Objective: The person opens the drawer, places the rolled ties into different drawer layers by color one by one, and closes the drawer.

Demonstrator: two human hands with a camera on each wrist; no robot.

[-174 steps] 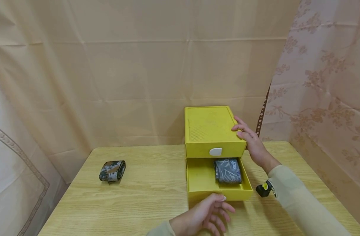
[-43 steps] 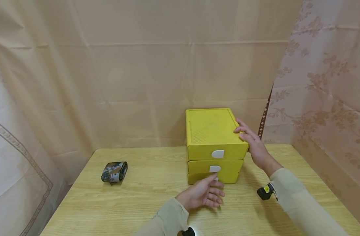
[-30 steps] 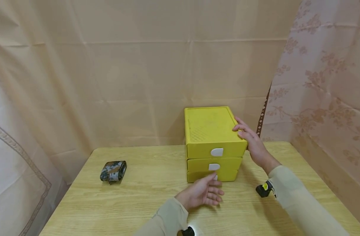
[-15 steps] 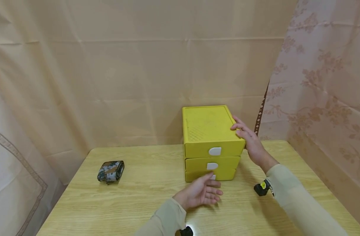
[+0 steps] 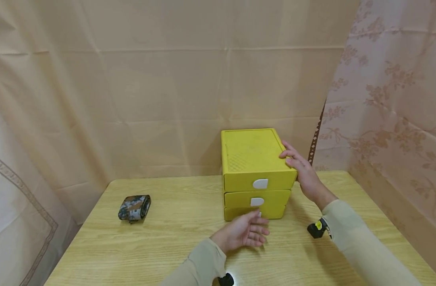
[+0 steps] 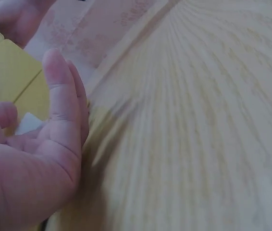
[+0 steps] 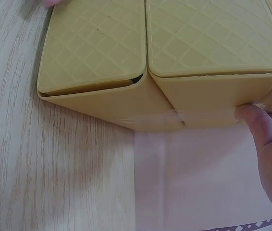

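Note:
A yellow drawer cabinet (image 5: 251, 151) stands on the table, its drawers pushed in and each fitted with a white pull. My left hand (image 5: 241, 232) is at the lowest drawer, thumb and index finger pinching its white pull (image 6: 29, 123); the other fingers stretch loosely away from the front. On the cabinet's upper right edge rests my right hand (image 5: 305, 172), fingertips on the top. In the right wrist view, a finger of it touches the cabinet's side (image 7: 198, 98). Far to the left lies a rolled camouflage-patterned cloth (image 5: 134, 207), apart from both hands.
The wooden table (image 5: 150, 254) reaches back to a beige curtain (image 5: 161, 99). A floral curtain (image 5: 400, 99) hangs to the right. Black wrist devices sit at both cuffs, one of them (image 5: 317, 228) beside the right sleeve.
Earlier the middle drawer stood pulled out with a dark patterned folded cloth inside; now it is in. My left hand moved to the lowest pull and stays there. My right hand kept its place.

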